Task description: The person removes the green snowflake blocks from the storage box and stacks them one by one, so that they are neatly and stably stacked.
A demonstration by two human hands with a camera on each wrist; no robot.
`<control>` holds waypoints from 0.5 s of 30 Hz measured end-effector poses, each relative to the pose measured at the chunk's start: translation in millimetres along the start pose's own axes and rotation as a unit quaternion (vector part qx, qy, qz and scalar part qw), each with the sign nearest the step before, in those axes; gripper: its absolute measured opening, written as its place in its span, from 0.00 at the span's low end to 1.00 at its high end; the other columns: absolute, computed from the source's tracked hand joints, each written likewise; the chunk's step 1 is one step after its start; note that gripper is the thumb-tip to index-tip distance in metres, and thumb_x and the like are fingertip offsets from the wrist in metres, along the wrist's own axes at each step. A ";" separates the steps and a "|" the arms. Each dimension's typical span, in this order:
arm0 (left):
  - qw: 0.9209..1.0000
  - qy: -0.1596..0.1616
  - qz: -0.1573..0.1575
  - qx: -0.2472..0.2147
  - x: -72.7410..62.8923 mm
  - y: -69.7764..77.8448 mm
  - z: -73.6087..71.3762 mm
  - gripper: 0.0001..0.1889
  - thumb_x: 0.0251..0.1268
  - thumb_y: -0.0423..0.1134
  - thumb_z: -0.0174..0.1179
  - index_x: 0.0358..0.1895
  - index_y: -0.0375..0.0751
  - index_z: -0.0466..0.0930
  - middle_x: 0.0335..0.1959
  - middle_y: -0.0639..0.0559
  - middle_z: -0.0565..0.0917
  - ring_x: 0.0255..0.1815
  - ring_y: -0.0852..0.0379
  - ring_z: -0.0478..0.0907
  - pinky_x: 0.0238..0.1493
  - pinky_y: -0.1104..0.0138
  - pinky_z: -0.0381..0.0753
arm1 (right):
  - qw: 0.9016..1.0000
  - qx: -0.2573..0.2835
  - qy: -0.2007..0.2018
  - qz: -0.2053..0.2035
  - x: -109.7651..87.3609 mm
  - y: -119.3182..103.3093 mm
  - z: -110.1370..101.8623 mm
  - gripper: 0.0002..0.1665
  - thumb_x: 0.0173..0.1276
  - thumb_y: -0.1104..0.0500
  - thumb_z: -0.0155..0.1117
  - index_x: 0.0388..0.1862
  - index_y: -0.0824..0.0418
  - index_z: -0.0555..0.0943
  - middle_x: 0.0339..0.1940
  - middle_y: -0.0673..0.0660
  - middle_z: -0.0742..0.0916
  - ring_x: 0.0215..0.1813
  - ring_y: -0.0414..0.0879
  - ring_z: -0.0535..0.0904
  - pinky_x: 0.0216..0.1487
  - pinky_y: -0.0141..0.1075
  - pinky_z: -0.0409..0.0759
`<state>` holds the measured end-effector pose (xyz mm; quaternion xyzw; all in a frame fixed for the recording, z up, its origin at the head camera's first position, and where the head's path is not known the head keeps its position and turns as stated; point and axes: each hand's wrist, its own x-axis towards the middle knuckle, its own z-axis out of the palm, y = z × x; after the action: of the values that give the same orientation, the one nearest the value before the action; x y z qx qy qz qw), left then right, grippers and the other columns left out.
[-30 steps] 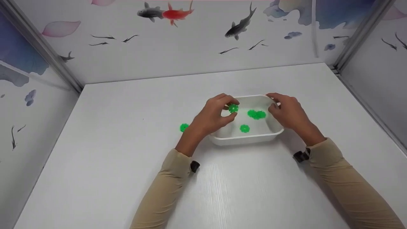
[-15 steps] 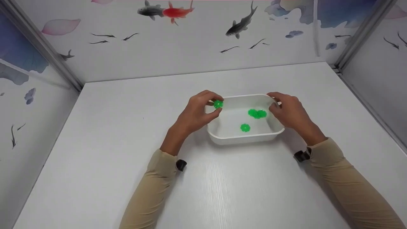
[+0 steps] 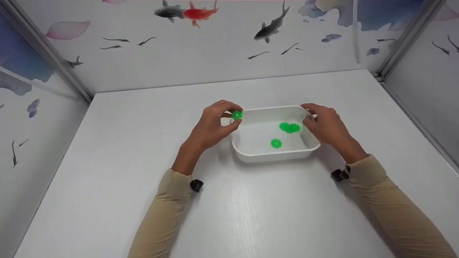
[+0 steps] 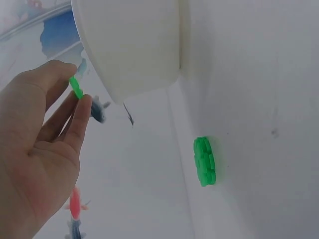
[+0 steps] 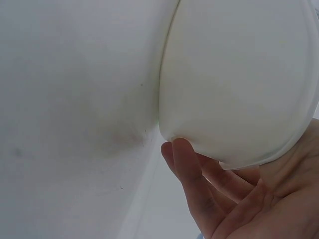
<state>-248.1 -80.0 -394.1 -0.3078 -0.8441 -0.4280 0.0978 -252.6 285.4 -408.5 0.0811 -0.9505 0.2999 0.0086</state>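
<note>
Grasping on both sides: right hand holds the far right corner of a white tray, fingers bent against the outer wall, thumb over the inner side of the rim; left hand pinches a green flower-shaped disc, thumb and fingertips parted only by the piece.

Largest down: white wall panels at back and sides, metal posts at the corners. White table below, faint grain showing. Tray sits on the table right of centre, rounded corners, long side toward the person. Tan sleeves on both forearms, small black device at each wrist. Panel prints: pink petal, red fish overlapping a grey one, dark fish to the right.

Green pieces last. Overlapping cluster on the tray floor, right half, probably three; exact count unclear. Stack on the table outside the tray, seen from the left wrist, hidden from the head camera. Single disc lies flat near the tray's front wall, apart from the cluster. Pinched disc is at the tray's left end by the rim, face to the head camera, edge-on from the left wrist; can't tell if it touches the rim.
</note>
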 end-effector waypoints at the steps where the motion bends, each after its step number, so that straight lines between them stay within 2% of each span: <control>1: 1.000 0.000 0.000 0.003 -0.8 -0.7 -1.4 0.14 0.74 0.33 0.68 0.59 0.39 0.86 0.55 0.48 0.87 0.58 0.56 0.85 0.62 0.59 0.89 | 1.000 0.001 0.000 -0.001 -0.2 -0.1 0.0 0.30 0.81 0.59 0.52 0.80 0.59 0.75 0.68 0.69 0.86 0.56 0.63 0.88 0.54 0.58 0.88; 7: 1.000 0.008 0.002 0.021 -6.4 -4.8 -9.7 0.14 0.74 0.34 0.69 0.59 0.39 0.87 0.55 0.49 0.89 0.57 0.56 0.86 0.62 0.62 0.89 | 1.000 0.006 0.007 -0.011 -0.9 -0.3 -0.3 0.29 0.82 0.59 0.52 0.79 0.60 0.75 0.67 0.70 0.86 0.54 0.63 0.89 0.51 0.55 0.88; 11: 0.999 0.005 -0.004 0.035 -11.6 -7.8 -13.8 0.14 0.74 0.35 0.70 0.58 0.40 0.88 0.55 0.50 0.90 0.57 0.56 0.87 0.62 0.64 0.88 | 1.000 0.004 0.003 -0.001 -0.9 -1.3 0.0 0.30 0.82 0.59 0.52 0.80 0.59 0.75 0.69 0.69 0.86 0.55 0.63 0.88 0.52 0.56 0.88; 15: 0.999 0.006 -0.014 0.048 -17.6 -12.7 -17.4 0.14 0.73 0.36 0.70 0.58 0.40 0.88 0.54 0.49 0.90 0.57 0.55 0.87 0.62 0.61 0.89 | 1.000 0.001 -0.001 0.006 0.1 -1.5 1.6 0.30 0.82 0.59 0.52 0.80 0.58 0.74 0.70 0.69 0.85 0.56 0.62 0.88 0.54 0.57 0.88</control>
<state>-243.5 -106.9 -399.4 -0.2883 -0.8672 -0.3904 0.1117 -252.5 283.2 -409.0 0.0753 -0.9506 0.3012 0.0058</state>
